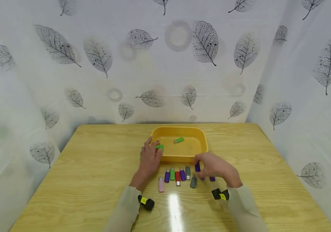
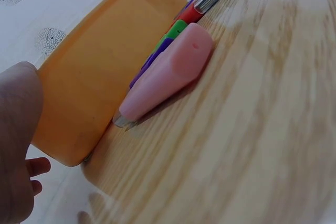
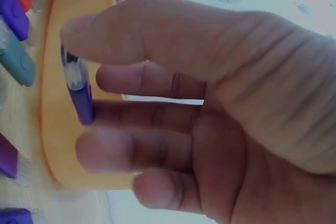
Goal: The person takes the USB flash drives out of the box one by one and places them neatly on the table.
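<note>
My right hand (image 1: 215, 166) pinches a purple USB flash drive (image 3: 81, 98) between thumb and fingers, at the front right of a yellow tray (image 1: 185, 159). At the tray's left front corner, my left hand (image 1: 150, 158) grips the rim, thumb over the front wall and fingers along the left side. Inside the tray lie a green flash drive (image 1: 179, 140) and, partly hidden by the left hand, another green one (image 1: 161, 147) with something red beside it. In front stand out a pink drive (image 2: 168, 77), a red one (image 1: 177, 178) and a grey one (image 1: 193, 181).
The row before the tray also has purple (image 1: 166, 176), green (image 1: 172, 174) and grey (image 1: 187, 172) drives. Another purple drive (image 1: 212, 178) lies under the right hand. The wooden table (image 1: 95, 170) meets a leaf-patterned curtain (image 1: 142, 71) behind and at both sides.
</note>
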`<state>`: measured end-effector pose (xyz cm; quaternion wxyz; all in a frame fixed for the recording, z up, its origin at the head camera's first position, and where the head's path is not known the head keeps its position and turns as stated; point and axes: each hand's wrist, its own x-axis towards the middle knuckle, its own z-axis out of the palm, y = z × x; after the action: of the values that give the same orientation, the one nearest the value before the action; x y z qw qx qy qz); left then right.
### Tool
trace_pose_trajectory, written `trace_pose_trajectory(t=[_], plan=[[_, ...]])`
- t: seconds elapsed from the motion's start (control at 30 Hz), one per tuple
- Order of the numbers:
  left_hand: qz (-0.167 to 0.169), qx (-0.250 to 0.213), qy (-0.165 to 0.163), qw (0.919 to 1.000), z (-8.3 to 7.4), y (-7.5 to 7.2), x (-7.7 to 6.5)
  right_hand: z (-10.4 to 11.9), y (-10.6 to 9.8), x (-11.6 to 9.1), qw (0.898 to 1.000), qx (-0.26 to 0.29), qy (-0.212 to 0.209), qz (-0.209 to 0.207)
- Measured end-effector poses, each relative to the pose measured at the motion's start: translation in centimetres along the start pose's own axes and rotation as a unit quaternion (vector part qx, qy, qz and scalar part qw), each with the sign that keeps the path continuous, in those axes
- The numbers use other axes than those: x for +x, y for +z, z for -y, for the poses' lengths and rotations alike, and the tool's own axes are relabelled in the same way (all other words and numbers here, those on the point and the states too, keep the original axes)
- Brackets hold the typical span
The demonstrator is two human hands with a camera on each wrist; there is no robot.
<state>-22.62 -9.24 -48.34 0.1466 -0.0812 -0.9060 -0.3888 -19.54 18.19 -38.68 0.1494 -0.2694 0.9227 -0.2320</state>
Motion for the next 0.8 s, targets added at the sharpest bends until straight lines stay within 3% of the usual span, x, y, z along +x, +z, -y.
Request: trace_pose_trajectory(t=[0.33, 0.6, 0.8], plan=[[0.006, -0.004, -0.004, 1.0000, 0.0, -0.2, 0.0, 0.1, 2.4, 0.3, 0.993, -0.119, -0.007, -0.019], [0.005, 0.002, -0.014, 0.9999, -0.3, -0.4, 0.2, -0.3, 3.4, 0.8, 0.989, -0.148, 0.002, -0.024], [-0.004, -0.001, 0.000, 1.0000, -0.4, -0.2, 0.0, -0.5, 3.7, 0.8, 0.990, -0.142, 0.006, -0.019]])
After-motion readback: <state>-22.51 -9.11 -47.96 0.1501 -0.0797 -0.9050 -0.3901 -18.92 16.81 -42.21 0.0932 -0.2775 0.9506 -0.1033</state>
